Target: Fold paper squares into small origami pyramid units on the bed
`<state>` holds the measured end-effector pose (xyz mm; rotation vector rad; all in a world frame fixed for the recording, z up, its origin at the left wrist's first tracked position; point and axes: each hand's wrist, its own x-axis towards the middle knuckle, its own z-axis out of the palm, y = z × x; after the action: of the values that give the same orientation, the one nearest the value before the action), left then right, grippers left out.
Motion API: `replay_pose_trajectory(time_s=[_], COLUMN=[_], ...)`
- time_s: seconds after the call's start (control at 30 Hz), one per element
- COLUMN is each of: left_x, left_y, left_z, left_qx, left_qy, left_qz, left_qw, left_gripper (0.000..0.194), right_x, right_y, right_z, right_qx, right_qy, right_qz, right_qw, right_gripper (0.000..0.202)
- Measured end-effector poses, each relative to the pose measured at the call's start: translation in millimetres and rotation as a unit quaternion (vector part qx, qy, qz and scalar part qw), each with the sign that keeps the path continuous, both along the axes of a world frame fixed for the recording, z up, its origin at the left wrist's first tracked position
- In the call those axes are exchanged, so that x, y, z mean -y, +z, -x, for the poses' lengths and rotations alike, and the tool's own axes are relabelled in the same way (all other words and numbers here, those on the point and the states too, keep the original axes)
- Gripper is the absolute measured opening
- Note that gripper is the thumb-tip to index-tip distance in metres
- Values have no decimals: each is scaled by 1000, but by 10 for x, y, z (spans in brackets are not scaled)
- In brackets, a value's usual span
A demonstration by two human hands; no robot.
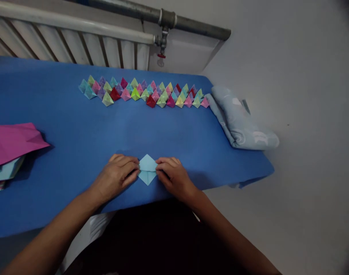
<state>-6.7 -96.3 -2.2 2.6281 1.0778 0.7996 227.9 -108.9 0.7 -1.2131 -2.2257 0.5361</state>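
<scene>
A light blue folded paper (147,165) lies as a small diamond on the blue table near its front edge. Across its middle runs a fold line, and a vertical crease shows in the lower half. My left hand (120,170) pinches its left corner, thumb and fingers closed together. At the opposite corner, my right hand (173,172) holds the paper the same way. Both hands rest low over the cloth, and the fingertips cover the paper's side corners.
Several rows of colourful folded paper pieces (135,94) stand at the back of the blue-covered table (105,130). Loose sheets, with a magenta sheet (16,141) on top, lie at the left. A folded light blue blanket (234,118) sits at the right by the wall. Behind is a radiator (91,28).
</scene>
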Motion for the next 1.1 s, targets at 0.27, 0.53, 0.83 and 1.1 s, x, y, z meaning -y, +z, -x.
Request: replay_pose_trajectory(time_s=[0.27, 0.53, 0.83, 1.1], left_x=[-17, -13, -12, 0], left_y=[-18, -43, -72, -63], left_z=[-9, -50, -68, -77], left_qx=[-10, 10, -11, -4], left_qy=[26, 68, 83, 105], left_qz=[21, 81, 61, 54], left_qw=[999, 994, 995, 993], left_gripper=[21, 23, 22, 22], right_x=[-6, -32, -26, -26], right_y=[3, 34, 11, 27], right_z=[-1, 45, 68, 88], right_qx=[-8, -3, -24, -8], right_qy=[-25, -54, -79, -93], right_qz=[24, 54, 50, 59], right_qw=[999, 997, 995, 994], right_gripper=[14, 10, 6, 10])
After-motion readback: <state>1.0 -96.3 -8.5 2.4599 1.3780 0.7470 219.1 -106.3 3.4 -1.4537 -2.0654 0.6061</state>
